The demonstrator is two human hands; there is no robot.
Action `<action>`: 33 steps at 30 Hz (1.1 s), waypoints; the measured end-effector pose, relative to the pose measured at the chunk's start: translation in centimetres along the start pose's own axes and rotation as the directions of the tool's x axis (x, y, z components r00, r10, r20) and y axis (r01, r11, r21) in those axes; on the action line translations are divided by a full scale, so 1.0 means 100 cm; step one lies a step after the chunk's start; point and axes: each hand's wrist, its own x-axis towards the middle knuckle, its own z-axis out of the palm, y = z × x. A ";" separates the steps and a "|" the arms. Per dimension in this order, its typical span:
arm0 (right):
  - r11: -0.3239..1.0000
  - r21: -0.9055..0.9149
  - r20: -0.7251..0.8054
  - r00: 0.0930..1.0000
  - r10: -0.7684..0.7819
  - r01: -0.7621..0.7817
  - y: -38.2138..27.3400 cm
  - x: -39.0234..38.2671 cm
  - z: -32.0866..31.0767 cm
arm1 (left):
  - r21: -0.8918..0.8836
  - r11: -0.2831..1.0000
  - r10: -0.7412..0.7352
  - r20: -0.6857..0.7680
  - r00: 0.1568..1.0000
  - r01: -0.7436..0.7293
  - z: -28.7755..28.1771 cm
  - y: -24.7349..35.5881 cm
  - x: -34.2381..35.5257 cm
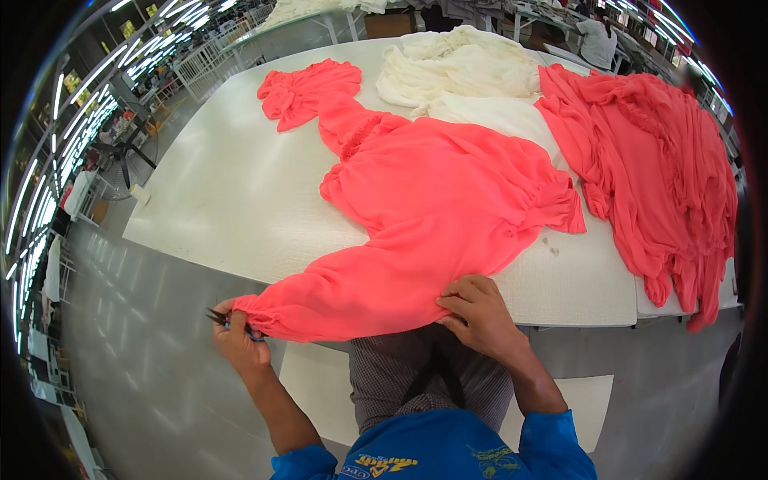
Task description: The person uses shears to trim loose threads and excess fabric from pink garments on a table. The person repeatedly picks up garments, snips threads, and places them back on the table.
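A coral-pink blouse of thin fabric lies spread over the table, one long sleeve pulled toward me past the near edge. My left hand is closed around the gathered cuff at the end of that sleeve. The same hand also holds a small pair of scissors, dark blades pointing left and a bit of blue handle showing below the fingers. Near the table's front edge, my right hand pinches the lower edge of the sleeve between thumb and fingers.
The white table has a curved left edge. Behind the blouse sits a heap of cream fabric. A large pile of coral garments covers the right side and hangs over the edge. A thread spool stands at the far left corner.
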 end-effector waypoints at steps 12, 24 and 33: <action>0.872 0.486 0.235 0.954 -0.186 0.050 -0.027 0.037 -0.058 | 0.416 0.853 -0.326 0.896 0.301 -0.315 0.177 0.073 0.025; 0.954 -0.010 -0.024 0.954 0.300 -0.300 0.108 0.006 -0.113 | 0.204 0.956 -0.017 0.760 0.650 -0.213 0.222 -0.011 0.018; 0.984 -0.175 -0.028 1.000 0.013 -0.018 0.145 0.029 -0.087 | -0.119 0.774 0.161 0.987 0.011 -0.622 0.252 -0.084 -0.093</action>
